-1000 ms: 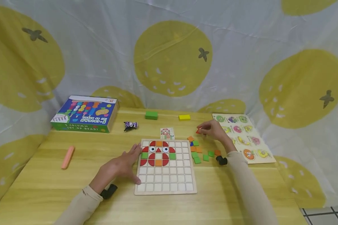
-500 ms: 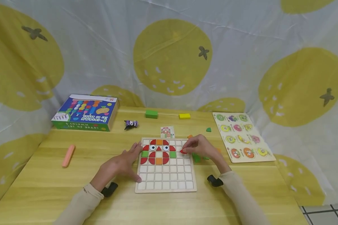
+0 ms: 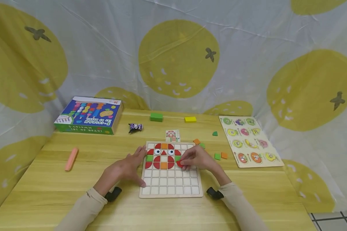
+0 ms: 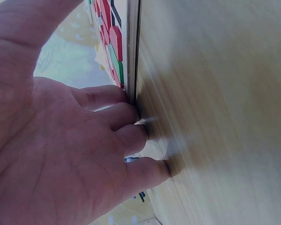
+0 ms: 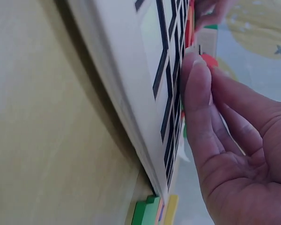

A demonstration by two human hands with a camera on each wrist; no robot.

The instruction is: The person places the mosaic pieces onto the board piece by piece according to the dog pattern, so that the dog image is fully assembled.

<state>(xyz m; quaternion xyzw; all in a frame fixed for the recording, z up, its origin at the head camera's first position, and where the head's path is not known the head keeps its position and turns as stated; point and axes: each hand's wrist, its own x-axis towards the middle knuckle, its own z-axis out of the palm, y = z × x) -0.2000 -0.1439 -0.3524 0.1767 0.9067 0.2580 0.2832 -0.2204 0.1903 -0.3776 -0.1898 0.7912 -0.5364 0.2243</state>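
A wooden grid board [image 3: 170, 196] lies on the table, its upper squares filled with red, orange and green tiles that form a face with two round eyes. My left hand [image 3: 123, 168] rests along the board's left edge, thumb near the lower corner and fingers spread toward the upper one. In the left wrist view its fingertips touch the table and the board's side. Over the right part of the board, my right hand [image 3: 199, 158] pinches a red curved-edge tile [image 3: 179, 163] between thumb and fingers, beside a green square tile [image 3: 177, 158] that is partly covered.
Loose orange tiles [image 3: 224, 155] and green tiles [image 3: 217, 156] lie right of the board; a green curved piece [image 3: 215, 133] sits farther back. Behind the board are a picture card [image 3: 173, 136], green block [image 3: 156, 117] and yellow block [image 3: 190, 119]. A fruit puzzle board [image 3: 250, 141] stands right, a boxed bead set [image 3: 89, 115] left.
My right hand has carried the red tile from the loose pieces leftward and down onto the board. The green curved piece at the back has come into view. My left hand stays put.
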